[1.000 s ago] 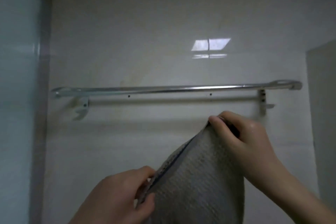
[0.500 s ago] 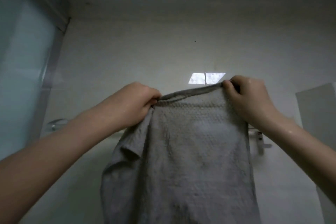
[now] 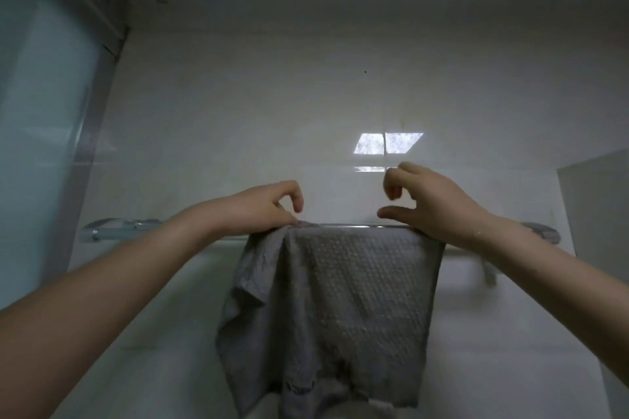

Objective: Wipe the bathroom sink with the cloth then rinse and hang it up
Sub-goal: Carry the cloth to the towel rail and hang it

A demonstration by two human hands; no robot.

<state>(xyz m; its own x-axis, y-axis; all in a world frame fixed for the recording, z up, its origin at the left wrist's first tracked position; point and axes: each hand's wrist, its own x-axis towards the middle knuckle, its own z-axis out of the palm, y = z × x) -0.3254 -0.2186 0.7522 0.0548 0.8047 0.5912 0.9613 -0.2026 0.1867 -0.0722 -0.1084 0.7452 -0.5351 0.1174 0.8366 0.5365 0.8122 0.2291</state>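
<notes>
A grey textured cloth (image 3: 343,303) hangs draped over the chrome towel rail (image 3: 112,231) on the tiled wall, its left edge bunched and folded. My left hand (image 3: 269,207) rests at the cloth's top left corner on the rail, fingers curled, thumb touching the fabric. Just above the cloth's top right corner hovers my right hand (image 3: 429,201), fingers spread and curled with nothing in them. The sink is out of view.
A frosted glass panel with a metal frame (image 3: 44,146) stands on the left. A pale cabinet or door edge (image 3: 595,214) juts in at the right. A window reflection (image 3: 388,143) shines on the wall above the rail.
Both hands brought the cloth up and laid it over the rail. The right hand has let go of its corner and the left hand's grip has loosened.
</notes>
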